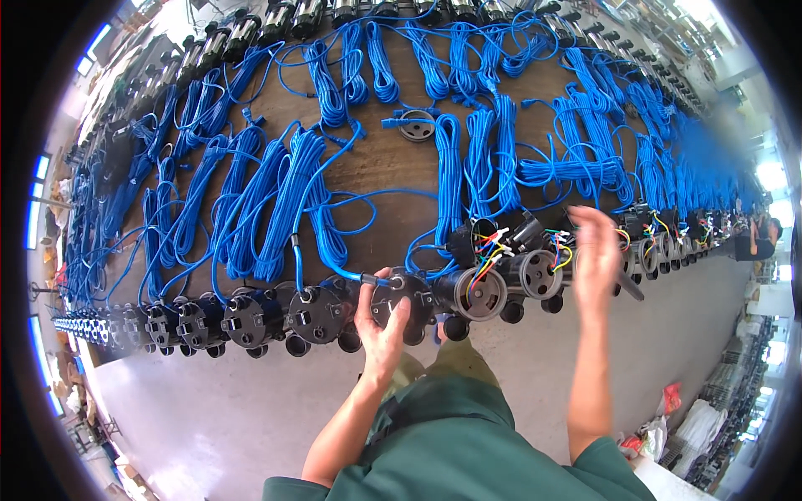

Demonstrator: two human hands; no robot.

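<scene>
The left hand (383, 321) grips a black round pump housing (401, 302) at the near edge of the brown workbench (393, 154), thumb and fingers closed around its rim. That housing sits in a row of like black housings running along the bench edge from 9 o'clock to 3 o'clock. The right hand (595, 255) is raised above the row at about 3 o'clock from the held housing, fingers spread and blurred, holding nothing.

Between the two hands stand two open housings (480, 288) with coloured wires (489, 250) showing: red, yellow, white and green. A third open unit (539, 274) stands just beside the right hand. To the left of the held housing, at 9 o'clock, about five closed housings (251, 316) are countable before the row shrinks into blur.

Behind the row, toward 12 o'clock, coiled blue cables (276, 200) cover most of the bench; well over a dozen bundles, exact count not possible. One blue cable end (368, 278) runs into the top of the held housing. A loose black disc (416, 125) lies among the cables at 12 o'clock. A second row of metal cylinders (284, 21) lines the far edge.

No legible labels are discernible. On the grey floor (251, 409) at 4 o'clock lie white sacks (693, 422) and a red bag (671, 397).
</scene>
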